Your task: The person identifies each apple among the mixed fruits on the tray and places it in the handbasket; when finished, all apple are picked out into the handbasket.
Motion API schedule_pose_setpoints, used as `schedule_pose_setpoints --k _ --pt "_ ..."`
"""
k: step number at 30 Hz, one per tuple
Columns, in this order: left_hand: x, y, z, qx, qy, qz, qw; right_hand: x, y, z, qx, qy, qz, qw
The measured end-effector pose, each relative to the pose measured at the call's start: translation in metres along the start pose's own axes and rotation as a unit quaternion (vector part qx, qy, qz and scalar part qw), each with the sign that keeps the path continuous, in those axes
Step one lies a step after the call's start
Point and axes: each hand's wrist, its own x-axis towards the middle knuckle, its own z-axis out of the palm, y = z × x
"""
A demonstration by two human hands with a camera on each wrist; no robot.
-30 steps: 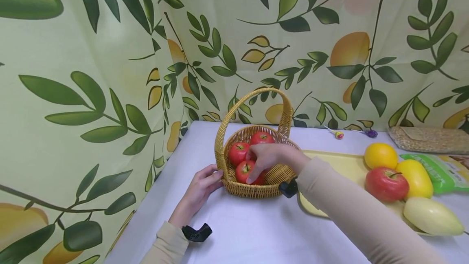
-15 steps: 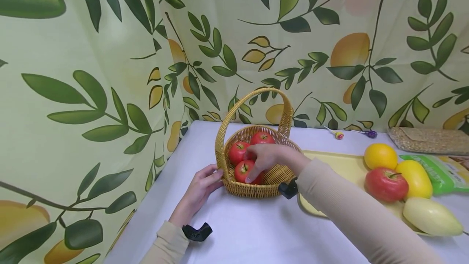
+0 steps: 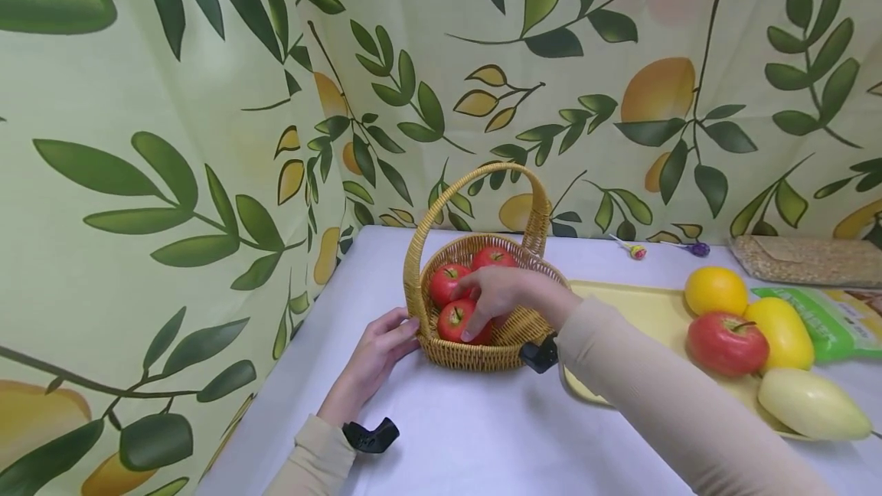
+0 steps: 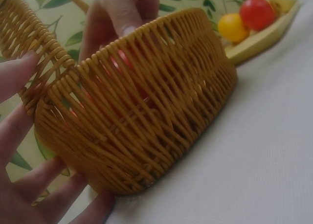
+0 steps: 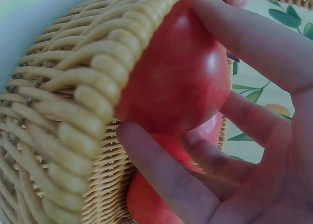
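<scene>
A wicker basket (image 3: 475, 358) with a tall arched handle stands on the table and contains three red apples. My left hand (image 3: 382, 347) holds the basket's left side, its thumb near the handle's base and its fingers against the outer wall. Inside the basket, my right hand (image 3: 498, 297) holds the front apple (image 3: 455, 320) with thumb and spread fingers. Its index finger reaches over the left apple (image 3: 444, 282). Behind lies the back apple (image 3: 491, 256), partly covered by that hand. In the right wrist view the thumb touches the held apple (image 5: 181, 72).
Right of the basket, a yellow tray (image 3: 634, 297) bears an orange (image 3: 715, 293), a red apple (image 3: 723, 343), and two pale or yellow fruits. Two lollipops (image 3: 637, 252), a green packet (image 3: 841, 324) and a woven pouch (image 3: 813, 260) lie farther back. A patterned cloth hangs behind.
The front apple has shifted slightly left within the basket. My right fingers have spread a little, the index finger moving left. My left hand and the basket have hardly moved.
</scene>
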Motion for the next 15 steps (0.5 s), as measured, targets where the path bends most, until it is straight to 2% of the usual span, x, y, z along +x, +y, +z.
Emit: schedule_pose_setpoints --k 4,10,15 --pt "0.001 0.000 0.001 -0.004 0.004 0.000 1.0000 0.000 0.003 -0.002 -0.023 0.008 -0.021 0.999" --pt "0.001 0.000 0.002 -0.007 -0.002 -0.001 1.0000 -0.001 0.009 -0.003 0.004 0.006 -0.022 1.000" --pt "-0.001 0.001 0.002 -0.010 -0.006 -0.001 0.9999 -0.003 0.014 -0.003 -0.016 0.010 -0.027 0.999"
